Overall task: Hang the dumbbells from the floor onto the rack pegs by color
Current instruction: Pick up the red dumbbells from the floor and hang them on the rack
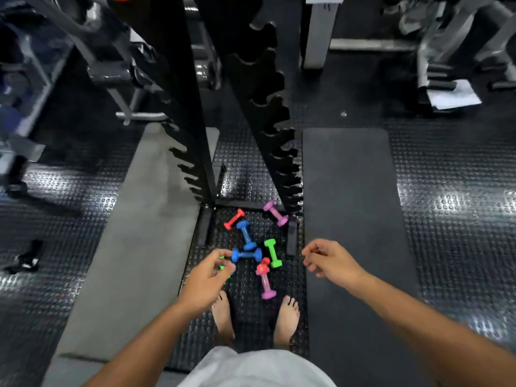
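Dumbbells lie scattered on the black studded rubber floor (245,180) at the foot of a tall black metal rack (268,113) with notched pegs down its uprights. A small red dumbbell (234,219) lies nearest the rack base, with a purple dumbbell (276,213) to its right, close against the right upright. Below them a blue dumbbell (246,236) points down toward a second blue dumbbell (246,255) that lies crosswise; the two touch. A green dumbbell (272,253) lies just right of them. A second purple dumbbell (265,283) lies nearest the person's bare feet, with a second red dumbbell (264,262) at its top end, mostly hidden. Another green dumbbell (222,265) peeks out behind the left hand (208,277), mostly hidden.

The left hand hovers over the pile with fingers loosely curled; whether it touches the green piece I cannot tell. The right hand (329,261) hangs over the edge of a dark grey floor mat (351,205), fingers loosely curled and holding nothing. A lighter grey mat (134,233) lies left of the rack. Orange shapes show at the top of the rack, cut off by the edge of the view.
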### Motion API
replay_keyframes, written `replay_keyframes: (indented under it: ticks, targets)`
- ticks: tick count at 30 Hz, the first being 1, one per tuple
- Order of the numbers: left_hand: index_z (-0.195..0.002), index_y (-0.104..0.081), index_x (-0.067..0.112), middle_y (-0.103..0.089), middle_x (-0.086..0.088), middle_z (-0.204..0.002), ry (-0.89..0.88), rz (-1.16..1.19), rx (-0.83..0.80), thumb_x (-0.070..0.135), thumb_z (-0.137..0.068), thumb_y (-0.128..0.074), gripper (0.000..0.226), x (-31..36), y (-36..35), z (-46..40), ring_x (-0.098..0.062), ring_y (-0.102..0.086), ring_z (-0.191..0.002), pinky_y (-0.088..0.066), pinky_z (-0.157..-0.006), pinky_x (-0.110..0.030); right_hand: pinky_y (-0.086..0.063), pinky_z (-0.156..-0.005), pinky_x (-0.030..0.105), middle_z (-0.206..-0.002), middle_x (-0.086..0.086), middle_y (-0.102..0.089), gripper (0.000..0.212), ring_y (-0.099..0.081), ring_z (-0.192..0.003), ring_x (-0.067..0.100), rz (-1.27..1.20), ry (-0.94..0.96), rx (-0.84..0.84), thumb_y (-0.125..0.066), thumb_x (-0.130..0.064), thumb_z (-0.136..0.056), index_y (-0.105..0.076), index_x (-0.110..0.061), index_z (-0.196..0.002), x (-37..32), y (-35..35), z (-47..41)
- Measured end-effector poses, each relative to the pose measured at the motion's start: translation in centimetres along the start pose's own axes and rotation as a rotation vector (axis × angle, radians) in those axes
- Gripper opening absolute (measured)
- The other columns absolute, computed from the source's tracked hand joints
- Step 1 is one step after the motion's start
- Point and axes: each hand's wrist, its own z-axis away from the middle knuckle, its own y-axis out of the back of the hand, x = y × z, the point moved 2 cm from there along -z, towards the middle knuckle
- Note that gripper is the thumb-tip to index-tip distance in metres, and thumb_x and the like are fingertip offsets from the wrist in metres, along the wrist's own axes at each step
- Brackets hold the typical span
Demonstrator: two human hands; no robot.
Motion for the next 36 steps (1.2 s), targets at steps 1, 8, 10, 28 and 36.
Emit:
replay_keyframes:
  ticks: [1,8,10,28,36]
  targets:
    - [-0.109,-0.065,0.038,-0.065,0.004,-0.097,0.013,-0.004,-0.017,0.031,-0.094,-0.066,0.017,-0.6,-0.3,0.2,-0.004,-0.058,-0.072,-0.049,-0.07,-0.031,-0.048,-0.068,0.033,-0.079,0.002,-0.071,0.012,-0.062,-0.07,0.015,-0.007,-0.003,0.015,-0.058,-0.007,-0.097,-0.069,-0.01,-0.094,0.7,0.4,0.2]
    - [-0.119,-0.062,0.04,-0.065,0.007,-0.11,0.148,-0.038,-0.114,0.037,-0.098,-0.061,0.021,-5.9,-1.7,-3.1,-0.009,-0.065,-0.088,-0.054,-0.078,-0.031,-0.048,-0.06,0.03,-0.079,0.004,-0.072,0.015,-0.063,-0.072,0.019,-0.165,-0.088,0.156,-0.054,-0.003,-0.097,-0.068,-0.008,-0.093,7.1,-2.4,-1.2]
    - [-0.12,-0.061,0.043,-0.064,0.013,-0.112,0.194,-0.038,-0.146,0.043,-0.097,-0.06,0.023,-8.4,-3.0,-6.4,-0.012,-0.066,-0.1,-0.057,-0.089,-0.042,-0.047,-0.058,0.035,-0.074,0.004,-0.07,0.013,-0.062,-0.069,0.023,-0.204,-0.132,0.183,-0.058,-0.007,-0.095,-0.068,-0.008,-0.088,10.7,-4.5,-4.8]
    - [-0.133,-0.06,0.032,-0.065,-0.004,-0.119,0.374,-0.22,-0.272,0.04,-0.081,-0.079,0.055,-39.6,-24.8,-38.9,-0.026,-0.065,-0.098,-0.048,-0.079,-0.027,-0.049,-0.071,0.033,-0.106,0.008,-0.061,0.063,-0.06,-0.091,0.027,0.013,-0.321,-0.005,-0.053,-0.013,-0.09,-0.038,-0.025,-0.15,37.6,-21.0,-43.0]
    - [-0.092,-0.065,0.048,-0.072,0.0,-0.114,0.421,-0.103,-0.185,0.027,-0.078,-0.082,0.031,-43.0,-26.3,-39.7,-0.019,-0.067,-0.088,-0.055,-0.07,-0.03,-0.055,-0.083,0.04,-0.112,0.011,-0.066,0.072,-0.064,-0.095,0.024,-0.031,-0.35,-0.072,-0.056,0.002,-0.085,-0.037,-0.025,-0.15,37.7,-23.6,-45.1]
